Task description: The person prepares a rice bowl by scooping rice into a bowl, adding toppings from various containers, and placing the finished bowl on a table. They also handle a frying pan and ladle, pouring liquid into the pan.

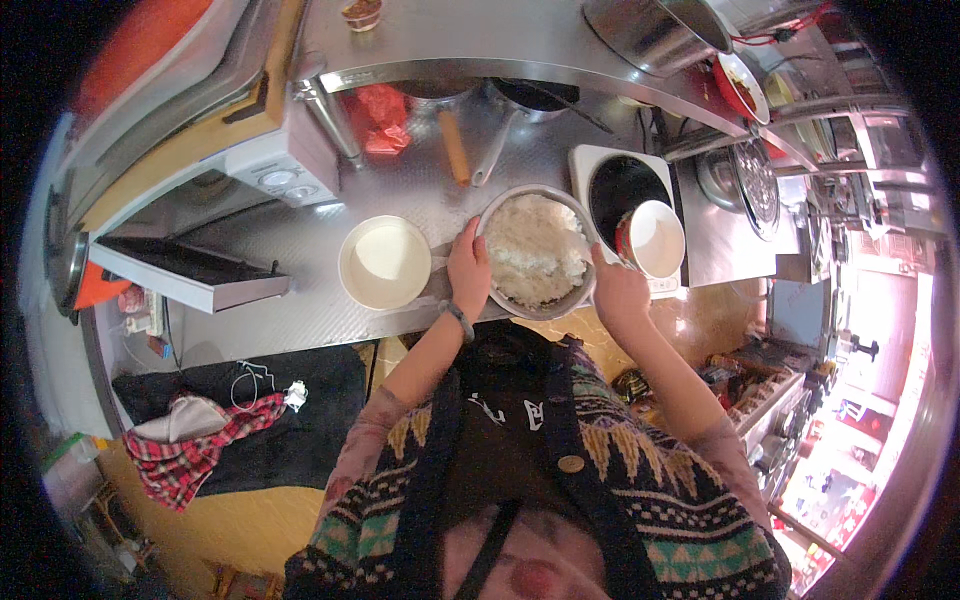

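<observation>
A round metal pot (491,296) filled with white cooked rice (536,240) is before me at the counter's front edge. My left hand (469,274) grips its left rim, thumb near the top. My right hand (621,294) is at the pot's right rim, fingers curled and index finger extended toward the rice. It seems to hold a slim utensil, mostly hidden by the fingers. Left of the pot stands a white bowl (385,262) with a pale inside. To the right, a white bowl with a red patterned outside (654,238) tilts on the induction cooker (619,187).
Pans with a wooden handle (453,148) and a metal handle (496,150) lie under the steel shelf (480,37). A microwave oven (289,176) has its door (187,274) hanging over the counter at left. A red plastic bag (382,120) sits behind.
</observation>
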`<state>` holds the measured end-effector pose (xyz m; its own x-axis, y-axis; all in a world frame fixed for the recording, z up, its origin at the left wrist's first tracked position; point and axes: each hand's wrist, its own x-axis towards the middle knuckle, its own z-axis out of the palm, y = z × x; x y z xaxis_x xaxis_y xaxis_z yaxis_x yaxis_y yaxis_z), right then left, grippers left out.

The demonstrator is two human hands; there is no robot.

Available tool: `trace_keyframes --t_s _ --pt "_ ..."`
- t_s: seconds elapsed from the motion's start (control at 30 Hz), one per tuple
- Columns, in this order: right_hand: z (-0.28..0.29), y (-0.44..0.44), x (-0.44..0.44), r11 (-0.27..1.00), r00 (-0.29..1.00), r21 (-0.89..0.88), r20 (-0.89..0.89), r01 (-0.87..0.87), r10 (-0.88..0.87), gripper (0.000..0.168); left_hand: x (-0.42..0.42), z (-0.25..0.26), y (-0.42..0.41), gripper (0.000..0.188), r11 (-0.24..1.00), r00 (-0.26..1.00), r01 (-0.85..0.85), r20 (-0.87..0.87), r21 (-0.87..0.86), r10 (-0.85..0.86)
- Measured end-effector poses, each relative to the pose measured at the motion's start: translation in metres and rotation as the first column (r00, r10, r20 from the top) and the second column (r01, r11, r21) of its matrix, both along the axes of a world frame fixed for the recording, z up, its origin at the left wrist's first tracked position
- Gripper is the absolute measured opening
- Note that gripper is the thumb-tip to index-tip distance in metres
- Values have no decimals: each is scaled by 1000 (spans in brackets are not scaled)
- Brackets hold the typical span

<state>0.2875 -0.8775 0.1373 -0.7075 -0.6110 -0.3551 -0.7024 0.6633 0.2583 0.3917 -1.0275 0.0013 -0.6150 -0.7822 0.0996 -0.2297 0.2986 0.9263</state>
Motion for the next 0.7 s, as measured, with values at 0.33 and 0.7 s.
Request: trace_keyframes --t_s 0.33,0.7 --pt "-73 -34 -36 995 976 -102 212 -17 39 31 -11 -8 3 29 992 996 -49 -64 112 57" --pt "-52 1 23 974 941 -23 255 -225 224 50 -13 -6 2 29 998 995 -56 -86 -13 55"
